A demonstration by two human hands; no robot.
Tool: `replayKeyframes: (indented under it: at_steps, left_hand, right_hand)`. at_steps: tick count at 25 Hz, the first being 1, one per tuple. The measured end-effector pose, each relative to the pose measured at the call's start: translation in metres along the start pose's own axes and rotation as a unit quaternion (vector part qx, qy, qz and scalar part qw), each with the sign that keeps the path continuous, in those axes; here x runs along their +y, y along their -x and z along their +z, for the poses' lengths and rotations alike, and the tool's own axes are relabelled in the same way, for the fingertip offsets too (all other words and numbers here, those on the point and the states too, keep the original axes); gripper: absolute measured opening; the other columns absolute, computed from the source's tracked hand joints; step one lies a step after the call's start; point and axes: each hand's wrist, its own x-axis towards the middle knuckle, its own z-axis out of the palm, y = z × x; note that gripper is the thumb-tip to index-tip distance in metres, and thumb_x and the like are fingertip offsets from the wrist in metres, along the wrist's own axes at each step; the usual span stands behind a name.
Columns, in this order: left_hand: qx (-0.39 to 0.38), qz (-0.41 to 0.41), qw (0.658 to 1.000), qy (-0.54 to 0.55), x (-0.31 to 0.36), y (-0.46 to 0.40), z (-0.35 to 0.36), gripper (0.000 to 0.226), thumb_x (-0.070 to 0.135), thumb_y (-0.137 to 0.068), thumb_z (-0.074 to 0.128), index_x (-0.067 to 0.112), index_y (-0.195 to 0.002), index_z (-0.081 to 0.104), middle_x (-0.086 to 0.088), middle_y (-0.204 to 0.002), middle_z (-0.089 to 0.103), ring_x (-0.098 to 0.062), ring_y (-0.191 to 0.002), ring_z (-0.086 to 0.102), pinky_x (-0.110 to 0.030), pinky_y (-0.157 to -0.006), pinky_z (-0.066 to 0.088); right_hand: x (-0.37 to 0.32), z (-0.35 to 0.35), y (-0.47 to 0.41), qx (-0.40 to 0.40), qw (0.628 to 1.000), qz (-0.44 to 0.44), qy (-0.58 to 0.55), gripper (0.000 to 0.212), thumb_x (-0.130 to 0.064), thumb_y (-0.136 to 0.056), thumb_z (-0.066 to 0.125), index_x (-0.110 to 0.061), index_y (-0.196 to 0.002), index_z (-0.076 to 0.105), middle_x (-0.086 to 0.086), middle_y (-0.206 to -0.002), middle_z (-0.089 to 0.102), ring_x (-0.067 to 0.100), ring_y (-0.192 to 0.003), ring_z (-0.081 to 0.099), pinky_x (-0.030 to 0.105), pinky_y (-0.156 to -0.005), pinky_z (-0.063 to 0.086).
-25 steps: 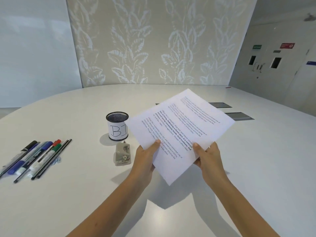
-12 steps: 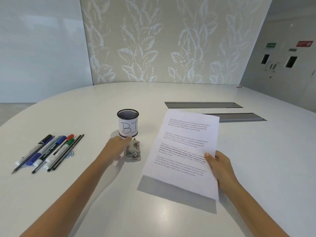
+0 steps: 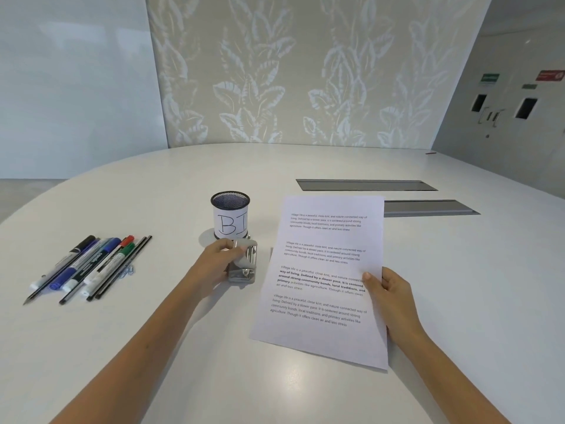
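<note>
- Far left: a row of pens and markers (image 3: 91,267) lies on the white table (image 3: 183,377), well apart from both my hands.
- Left of centre: a black mesh cup (image 3: 230,215) with a paper label reading "BI" stands upright, just behind the punch.
- My left hand (image 3: 218,261) curls over a small metal hole punch (image 3: 244,264). Fingers and thumb wrap its top, and it stands on the table.
- Centre right: 1 printed sheet of paper (image 3: 324,280) with 4 blocks of text. Its left edge is just beside the punch and not yet in the slot.
- My right hand (image 3: 389,298) pinches the sheet's right edge, thumb on top and fingers underneath.
- I judge the next step is feeding the paper in. I should hold the punch steady, keep the sheet flat, and slide its left edge in squarely before pressing down.
- Far right: 2 grey hatches (image 3: 367,185) sit flush in the table behind the sheet.
</note>
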Motion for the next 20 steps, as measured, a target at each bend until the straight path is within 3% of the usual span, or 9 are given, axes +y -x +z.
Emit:
replayKeyframes:
  at_steps: [3, 7, 10, 13, 17, 20]
  left_hand:
    - [-0.01, 0.002, 0.998, 0.06, -0.007, 0.001, -0.009, 0.013, 0.017, -0.088, 0.065, 0.012, -0.08, 0.057, -0.007, -0.066, 0.07, -0.024, -0.058, 0.07, -0.033, -0.048, 0.058]
    - [-0.013, -0.005, 0.996, 0.088, -0.011, 0.0, -0.015, 0.014, 0.018, -0.087, 0.067, 0.016, -0.076, 0.059, -0.004, -0.065, 0.072, -0.021, -0.055, 0.069, -0.03, -0.046, 0.057]
    - [-0.003, -0.005, 0.994, 0.11, -0.01, -0.001, -0.013, 0.013, 0.013, -0.087, 0.067, 0.018, -0.092, 0.056, -0.003, -0.065, 0.073, -0.018, -0.052, 0.068, -0.024, -0.043, 0.053]
    - [-0.006, 0.0, 0.992, 0.123, -0.013, -0.001, -0.018, 0.033, 0.017, -0.084, 0.071, 0.029, -0.109, 0.054, 0.001, -0.067, 0.074, -0.014, -0.05, 0.065, -0.022, -0.046, 0.052]
    - [-0.032, 0.001, 0.992, 0.124, -0.018, -0.002, -0.023, 0.052, 0.022, -0.079, 0.076, 0.042, -0.118, 0.048, -0.003, -0.072, 0.074, -0.016, -0.052, 0.065, -0.023, -0.049, 0.053]
    - [-0.041, -0.005, 0.992, 0.123, -0.02, -0.005, -0.023, 0.061, 0.021, -0.079, 0.075, 0.045, -0.123, 0.041, -0.009, -0.077, 0.075, -0.019, -0.055, 0.067, -0.026, -0.051, 0.055]
  right_hand:
    - [-0.006, 0.004, 0.002, -0.001, 0.999, -0.035, 0.017, 0.035, -0.022, -0.091, 0.061, 0.006, -0.077, 0.046, 0.017, -0.072, 0.056, 0.022, -0.067, 0.05, 0.037, -0.065, 0.039]
    - [-0.014, 0.015, 0.005, 0.002, 0.996, -0.076, 0.055, 0.03, -0.021, -0.093, 0.059, 0.004, -0.078, 0.054, 0.024, -0.069, 0.058, 0.019, -0.062, 0.049, 0.032, -0.059, 0.037]
    - [-0.019, 0.025, 0.005, 0.001, 0.994, -0.094, 0.061, 0.025, -0.018, -0.093, 0.059, 0.001, -0.077, 0.059, 0.019, -0.069, 0.063, 0.018, -0.061, 0.05, 0.03, -0.058, 0.039]
    - [-0.02, 0.032, 0.003, 0.008, 0.991, -0.109, 0.083, 0.026, -0.018, -0.093, 0.058, -0.004, -0.071, 0.056, 0.006, -0.061, 0.059, 0.015, -0.056, 0.046, 0.024, -0.052, 0.036]
    - [-0.019, 0.039, 0.003, 0.022, 0.988, -0.125, 0.088, 0.03, -0.018, -0.094, 0.058, -0.011, -0.065, 0.053, -0.011, -0.053, 0.052, 0.009, -0.05, 0.039, 0.018, -0.047, 0.031]
    - [-0.02, 0.043, 0.005, 0.021, 0.987, -0.138, 0.084, 0.039, -0.016, -0.094, 0.057, -0.026, -0.058, 0.047, -0.016, -0.047, 0.05, 0.003, -0.044, 0.036, 0.012, -0.044, 0.027]
